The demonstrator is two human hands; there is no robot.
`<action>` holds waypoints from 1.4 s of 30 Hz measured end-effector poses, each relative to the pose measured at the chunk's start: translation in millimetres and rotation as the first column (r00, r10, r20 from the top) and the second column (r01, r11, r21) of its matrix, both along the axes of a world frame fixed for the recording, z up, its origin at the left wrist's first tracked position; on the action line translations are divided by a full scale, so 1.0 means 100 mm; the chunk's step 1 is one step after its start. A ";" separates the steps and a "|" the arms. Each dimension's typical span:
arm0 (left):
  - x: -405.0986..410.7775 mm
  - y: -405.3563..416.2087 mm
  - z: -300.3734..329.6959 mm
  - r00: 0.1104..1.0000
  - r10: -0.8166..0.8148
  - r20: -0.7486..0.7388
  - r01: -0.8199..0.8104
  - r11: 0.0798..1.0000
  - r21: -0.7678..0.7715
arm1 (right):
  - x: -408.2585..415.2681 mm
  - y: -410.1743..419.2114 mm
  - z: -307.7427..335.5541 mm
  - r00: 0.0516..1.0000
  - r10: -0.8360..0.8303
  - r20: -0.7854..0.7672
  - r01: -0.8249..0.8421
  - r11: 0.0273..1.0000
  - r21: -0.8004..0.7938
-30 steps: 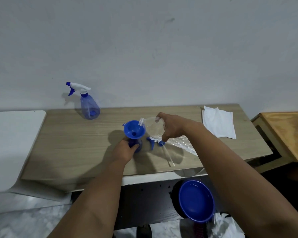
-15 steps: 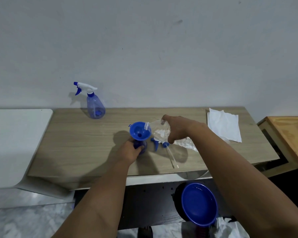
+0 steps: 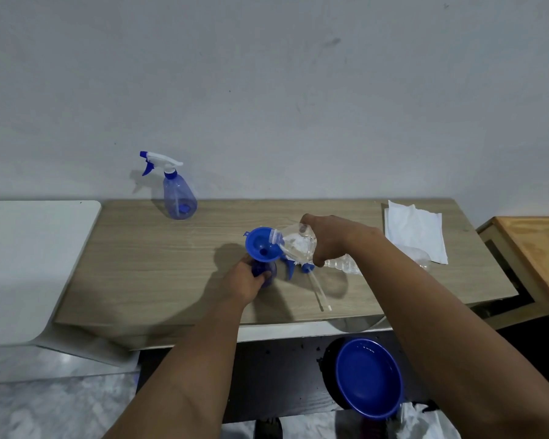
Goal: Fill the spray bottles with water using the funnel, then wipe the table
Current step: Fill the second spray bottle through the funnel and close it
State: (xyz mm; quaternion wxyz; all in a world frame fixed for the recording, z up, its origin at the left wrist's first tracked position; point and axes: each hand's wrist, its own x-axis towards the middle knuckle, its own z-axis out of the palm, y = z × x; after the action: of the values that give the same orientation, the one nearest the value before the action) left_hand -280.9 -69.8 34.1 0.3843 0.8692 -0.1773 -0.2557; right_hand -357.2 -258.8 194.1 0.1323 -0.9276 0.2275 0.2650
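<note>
Gripping the open spray bottle [image 3: 264,271] near the desk's middle, your left hand [image 3: 243,282] has its fingers curled round the bottle's neck, just under the blue funnel [image 3: 262,243] seated in its mouth. Your right hand [image 3: 328,239], at 3 o'clock from the funnel, holds a clear plastic water bottle [image 3: 295,245] with fingers wrapped round its body. That bottle is tilted, its open mouth resting over the funnel's rim. Whether water is flowing cannot be told.

The removed sprayer head [image 3: 298,267] with its dip tube lies on the wooden desk [image 3: 159,274], just at 4 o'clock from the held spray bottle. A second spray bottle [image 3: 176,193], capped with its trigger head, stands upright at 10 o'clock, against the wall. A white cloth [image 3: 415,229] lies flat at the desk's 2 o'clock corner. Below the desk's near edge, at 5 o'clock, sits a blue basin [image 3: 368,377].
</note>
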 end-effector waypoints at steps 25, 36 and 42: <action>0.02 -0.01 -0.09 1.000 -0.004 -0.005 0.004 0.999 0.037 | 0.01 0.02 0.05 0.998 0.040 -0.056 -0.044 0.997 -0.070; 0.03 0.01 -0.08 1.000 -0.019 0.002 0.019 1.000 -0.005 | 0.03 0.03 0.03 0.997 0.053 -0.052 -0.058 0.994 -0.092; 0.02 0.01 -0.06 1.000 -0.025 0.005 0.025 1.000 0.008 | 0.04 0.01 0.01 0.997 0.064 -0.043 -0.068 0.994 -0.089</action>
State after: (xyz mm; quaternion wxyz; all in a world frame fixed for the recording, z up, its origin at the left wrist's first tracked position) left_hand -278.9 -69.0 28.2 0.3772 0.8691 -0.1879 -0.2590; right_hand -353.3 -257.4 194.8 0.0766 -0.9343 0.2111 0.2770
